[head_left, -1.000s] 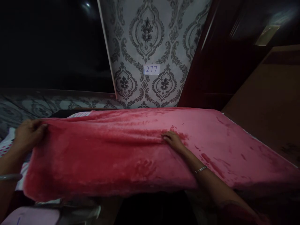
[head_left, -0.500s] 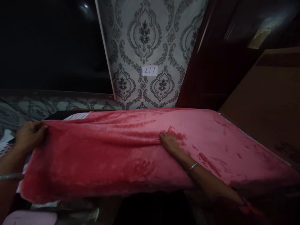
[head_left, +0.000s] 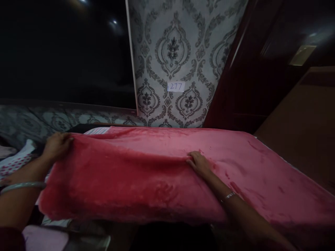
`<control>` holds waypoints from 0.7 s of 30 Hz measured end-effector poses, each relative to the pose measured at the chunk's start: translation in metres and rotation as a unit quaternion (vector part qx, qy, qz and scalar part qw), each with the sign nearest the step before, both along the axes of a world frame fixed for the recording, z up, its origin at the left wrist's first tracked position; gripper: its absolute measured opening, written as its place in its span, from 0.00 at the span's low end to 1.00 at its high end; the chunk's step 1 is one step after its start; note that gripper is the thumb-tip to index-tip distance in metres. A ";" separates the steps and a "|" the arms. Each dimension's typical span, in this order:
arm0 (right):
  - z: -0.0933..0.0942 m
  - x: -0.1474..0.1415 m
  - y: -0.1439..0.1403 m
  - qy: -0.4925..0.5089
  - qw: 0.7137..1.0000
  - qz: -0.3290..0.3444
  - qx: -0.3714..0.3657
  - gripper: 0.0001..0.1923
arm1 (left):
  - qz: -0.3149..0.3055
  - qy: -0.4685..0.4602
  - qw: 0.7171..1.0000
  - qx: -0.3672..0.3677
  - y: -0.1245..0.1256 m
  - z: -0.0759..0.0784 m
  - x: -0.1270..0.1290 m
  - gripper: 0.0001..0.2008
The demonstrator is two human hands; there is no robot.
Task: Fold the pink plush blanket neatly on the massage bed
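A pinkish-red plush blanket [head_left: 117, 177] spreads across a long flat surface and hangs over its near edge. At its far left corner, my left hand [head_left: 58, 144] is closed on the blanket's edge, lifting it slightly. My right hand [head_left: 200, 164] pinches a fold near the middle of the blanket, and its fingertips are partly hidden in the pile. Between both hands the cloth is drawn into a long raised ridge. A striped cloth [head_left: 97, 130] peeks out under the blanket's far left edge.
Behind stand a patterned wall [head_left: 172, 66] with a paper label [head_left: 176, 86], and a large dark screen [head_left: 65, 52] to the left. A brown cardboard panel [head_left: 306, 122] borders the right side. Dotted fabric [head_left: 17, 162] lies at far left, a pale pink object [head_left: 45, 238] below.
The view has turned a little to the left. The blanket between my hands is pulled tighter, its several small creases drawn into one ridge. Both hands keep their hold.
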State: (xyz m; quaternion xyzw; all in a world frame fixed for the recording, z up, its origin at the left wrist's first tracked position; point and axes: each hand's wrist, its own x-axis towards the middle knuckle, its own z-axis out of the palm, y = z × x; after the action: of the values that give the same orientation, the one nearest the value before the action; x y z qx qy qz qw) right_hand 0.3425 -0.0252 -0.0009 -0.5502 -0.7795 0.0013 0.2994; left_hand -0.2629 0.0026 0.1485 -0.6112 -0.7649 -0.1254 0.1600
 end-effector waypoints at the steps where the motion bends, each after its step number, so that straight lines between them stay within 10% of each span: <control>1: -0.002 0.003 -0.003 -0.012 1.000 0.023 0.013 0.07 | 0.000 0.001 1.000 -0.007 -0.003 0.002 0.002 0.22; 11: 0.023 0.028 -0.024 0.009 0.993 0.011 0.115 0.10 | -0.030 -0.031 0.998 0.035 -0.040 0.038 0.026 0.17; 21: 0.140 0.057 -0.073 0.136 0.971 -0.110 0.164 0.10 | -0.041 -0.028 0.990 0.130 -0.102 0.113 0.053 0.16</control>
State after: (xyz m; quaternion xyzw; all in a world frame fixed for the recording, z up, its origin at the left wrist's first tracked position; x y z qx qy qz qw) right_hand 0.3998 -0.0982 0.1396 -0.5701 -0.6558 -0.0847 0.4876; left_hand -0.2095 -0.0997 0.2616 -0.6122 -0.7208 -0.2467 0.2114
